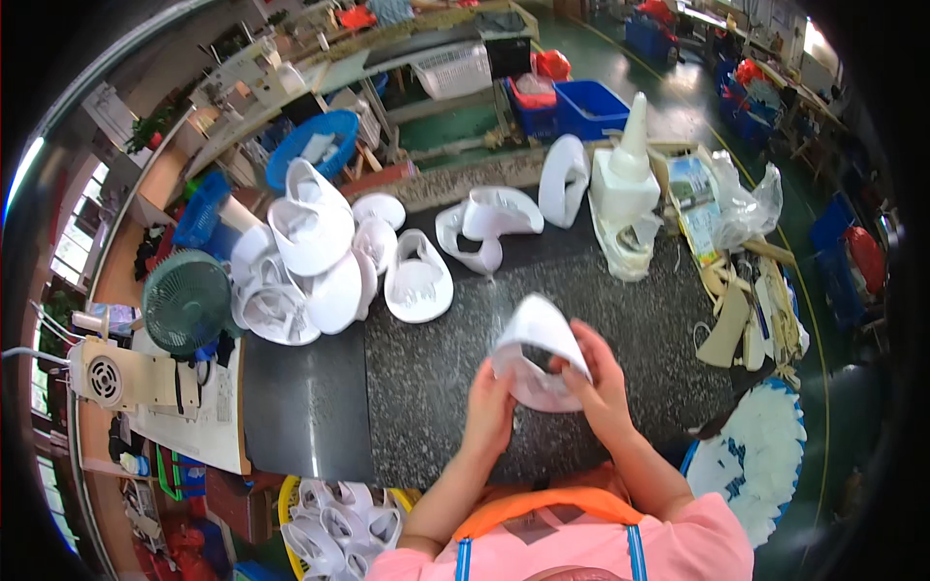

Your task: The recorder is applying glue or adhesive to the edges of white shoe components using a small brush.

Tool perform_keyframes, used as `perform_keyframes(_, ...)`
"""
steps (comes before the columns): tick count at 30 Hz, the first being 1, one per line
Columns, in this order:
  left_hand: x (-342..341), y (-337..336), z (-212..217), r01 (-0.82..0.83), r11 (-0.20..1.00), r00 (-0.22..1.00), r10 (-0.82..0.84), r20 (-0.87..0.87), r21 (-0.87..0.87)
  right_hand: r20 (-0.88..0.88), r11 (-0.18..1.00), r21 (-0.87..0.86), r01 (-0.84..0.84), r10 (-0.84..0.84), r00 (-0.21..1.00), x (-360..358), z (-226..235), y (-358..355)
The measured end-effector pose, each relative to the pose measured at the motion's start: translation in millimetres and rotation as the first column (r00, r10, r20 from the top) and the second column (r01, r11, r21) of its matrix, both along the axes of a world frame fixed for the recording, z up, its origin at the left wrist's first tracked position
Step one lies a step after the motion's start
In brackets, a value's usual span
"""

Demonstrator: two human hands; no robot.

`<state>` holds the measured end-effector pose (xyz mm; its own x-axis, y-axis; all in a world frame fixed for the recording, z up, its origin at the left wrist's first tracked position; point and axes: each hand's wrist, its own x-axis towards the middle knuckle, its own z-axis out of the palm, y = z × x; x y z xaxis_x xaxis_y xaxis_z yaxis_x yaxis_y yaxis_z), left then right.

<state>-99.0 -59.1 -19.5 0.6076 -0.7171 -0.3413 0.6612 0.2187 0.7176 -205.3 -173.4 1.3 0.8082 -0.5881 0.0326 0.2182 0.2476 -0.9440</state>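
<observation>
Both my hands hold one white curved shoe-upper piece (536, 349) above the dark speckled worktable (426, 378). My left hand (489, 405) grips its left lower edge, thumb tucked inside the opening. My right hand (598, 382) wraps around its right side with the fingers over the top. The piece is bent into a rounded shell, open toward me.
A pile of similar white pieces (310, 261) lies at the table's far left, with more (494, 221) toward the middle. A white glue bottle with a cone tip (625, 169) stands at the back. A green fan (186, 300) sits left; a yellow basket of white pieces (339, 528) is below.
</observation>
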Motion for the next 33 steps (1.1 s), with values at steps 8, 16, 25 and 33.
perform_keyframes(8,8,-2,-2,-0.137,0.957,0.991,0.134,-0.028,-0.254,-0.149,0.958,-0.171,0.23,-0.256,0.955,13,-14,-2)
perform_keyframes(16,19,1,-3,-0.003,0.999,0.961,-0.01,0.278,0.046,-0.45,0.941,-0.189,-0.281,0.172,0.877,9,0,-7)
perform_keyframes(25,2,34,-6,-0.361,0.915,0.51,0.031,0.86,0.181,-0.507,0.969,-0.181,-0.166,0.053,0.86,11,-18,8)
perform_keyframes(33,4,38,-2,-0.247,0.903,-0.416,-0.426,0.803,0.351,-0.44,0.996,-0.056,-0.07,0.039,0.897,13,-18,-1)
